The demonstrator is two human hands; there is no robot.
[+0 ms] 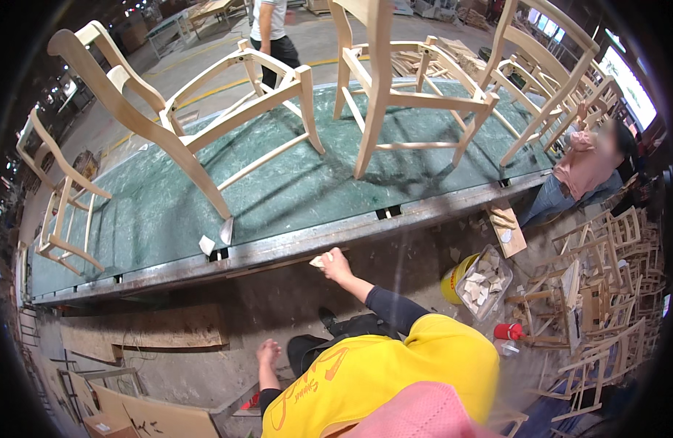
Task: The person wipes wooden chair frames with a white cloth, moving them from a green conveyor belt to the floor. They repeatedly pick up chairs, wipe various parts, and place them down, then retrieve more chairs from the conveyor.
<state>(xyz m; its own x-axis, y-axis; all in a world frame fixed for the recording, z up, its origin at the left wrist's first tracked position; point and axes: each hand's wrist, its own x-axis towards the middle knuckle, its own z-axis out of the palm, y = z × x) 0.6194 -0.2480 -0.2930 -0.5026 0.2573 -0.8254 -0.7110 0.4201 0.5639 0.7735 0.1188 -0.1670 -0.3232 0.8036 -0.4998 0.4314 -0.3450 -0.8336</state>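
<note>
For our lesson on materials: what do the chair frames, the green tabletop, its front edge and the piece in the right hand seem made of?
Chair frames: likely bare wood, pale tan and matte.
Green tabletop: material unclear; scuffed, faintly shiny.
Front edge: probably metal, grey and worn.
Piece in the right hand: pale, too small to tell paper from wood.
</note>
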